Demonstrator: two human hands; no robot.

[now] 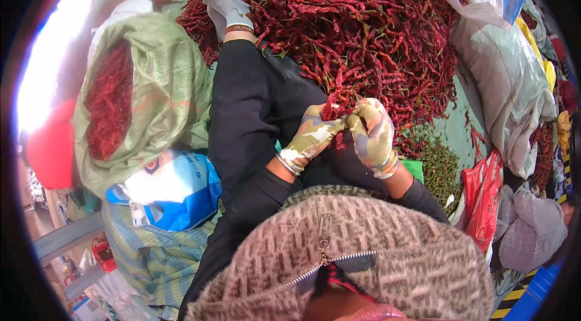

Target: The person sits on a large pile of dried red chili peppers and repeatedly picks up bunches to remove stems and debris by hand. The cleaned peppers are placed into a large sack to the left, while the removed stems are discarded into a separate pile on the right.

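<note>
Over my lap, my left hand [314, 134], in a camouflage-patterned knit glove, grips a small bunch of dried red chili peppers [333, 110]. My right hand [373, 132], gloved alike, meets it with thumb and fingers pinched together at the chilies' near end. Whether a stem sits in that pinch is hidden by the fingers. Just beyond both hands spreads a large heap of dried red chilies [349, 17], some with green stems. A pile of greenish stems [438, 164] lies to the right of my right hand, beside a green scrap [412, 169].
At left stands an open pale green woven sack [163, 71] with red chilies inside. A blue and white bag [181, 194] rests near my left thigh. On the right are a grey plastic sack [508, 80] and a red bag [483, 198]. My socked foot [229, 8] touches the heap.
</note>
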